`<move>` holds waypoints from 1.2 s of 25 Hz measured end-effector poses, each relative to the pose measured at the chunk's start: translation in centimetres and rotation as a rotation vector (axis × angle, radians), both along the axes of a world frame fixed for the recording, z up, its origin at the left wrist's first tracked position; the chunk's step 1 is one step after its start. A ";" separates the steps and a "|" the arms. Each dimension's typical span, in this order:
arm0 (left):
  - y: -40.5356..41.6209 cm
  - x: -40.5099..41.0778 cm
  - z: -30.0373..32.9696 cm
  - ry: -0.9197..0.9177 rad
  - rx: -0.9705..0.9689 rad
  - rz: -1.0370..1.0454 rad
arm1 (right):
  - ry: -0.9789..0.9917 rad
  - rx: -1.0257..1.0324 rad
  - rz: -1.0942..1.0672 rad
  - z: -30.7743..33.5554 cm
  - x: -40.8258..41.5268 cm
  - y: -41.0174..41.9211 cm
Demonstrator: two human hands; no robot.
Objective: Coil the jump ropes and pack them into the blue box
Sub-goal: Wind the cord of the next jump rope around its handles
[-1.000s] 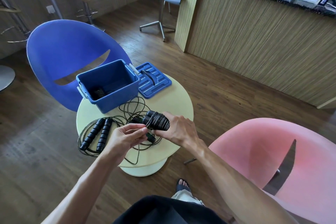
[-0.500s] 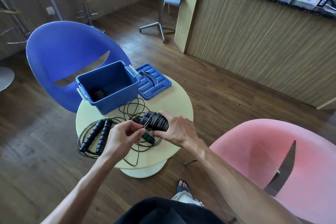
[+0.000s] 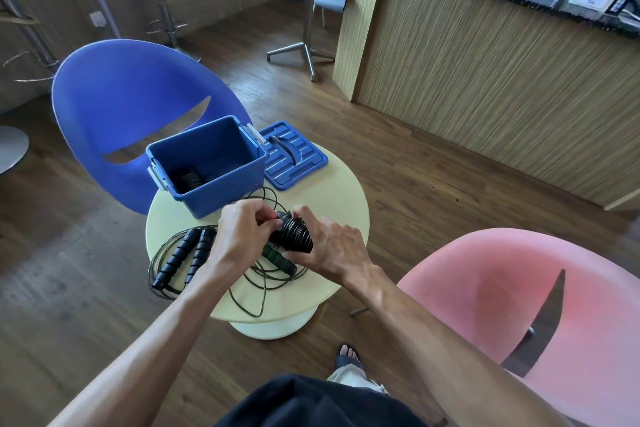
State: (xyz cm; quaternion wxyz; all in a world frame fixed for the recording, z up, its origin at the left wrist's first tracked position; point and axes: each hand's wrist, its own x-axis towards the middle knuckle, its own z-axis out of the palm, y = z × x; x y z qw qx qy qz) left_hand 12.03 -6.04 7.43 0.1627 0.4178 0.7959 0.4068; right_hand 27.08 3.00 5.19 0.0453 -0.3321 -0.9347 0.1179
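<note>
One wound jump rope bundle (image 3: 291, 235), its cord wrapped tightly round its handles, is being held just above the round table (image 3: 332, 198), between the person's two hands. The right hand (image 3: 334, 246) is gripping the bundle's near end with fingers curled round it, while the left hand (image 3: 240, 232) is pinching the cord at the far end with thumb and fingertips. Under the bundle one green-and-black handle (image 3: 277, 258) is lying on the table among loose loops of cord. To the left, two black ribbed handles (image 3: 185, 255) of an uncoiled rope are resting side by side on the tabletop. One blue box (image 3: 207, 166) is standing open at the table's far side, with one dark coiled rope (image 3: 190, 179) lying inside. One blue lid (image 3: 294, 154) is lying flat just right of the box. Two chairs are flanking the table: one blue chair (image 3: 114, 107) behind it and one pink chair (image 3: 519, 305) at the right.
</note>
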 end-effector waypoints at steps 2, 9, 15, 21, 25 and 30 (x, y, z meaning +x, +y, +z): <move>0.4 0.0 -0.1 0.033 -0.019 -0.012 | -0.012 0.017 -0.010 0.2 0.0 -0.1; 1.4 -0.2 -1.0 -0.016 -0.009 0.024 | -0.043 0.064 -0.057 0.7 -0.3 -0.3; 2.2 0.1 -0.9 -0.120 0.000 0.124 | -0.060 0.081 -0.085 1.0 -0.5 -0.7; 1.5 0.8 -1.8 0.002 0.010 -0.049 | -0.081 0.070 -0.076 1.2 0.4 -0.4; 0.9 1.2 -2.1 0.065 0.038 -0.146 | -0.084 0.052 -0.084 1.3 0.7 -0.4; 0.6 1.2 -2.5 0.093 0.043 -0.168 | -0.050 0.039 -0.082 1.0 0.8 -0.5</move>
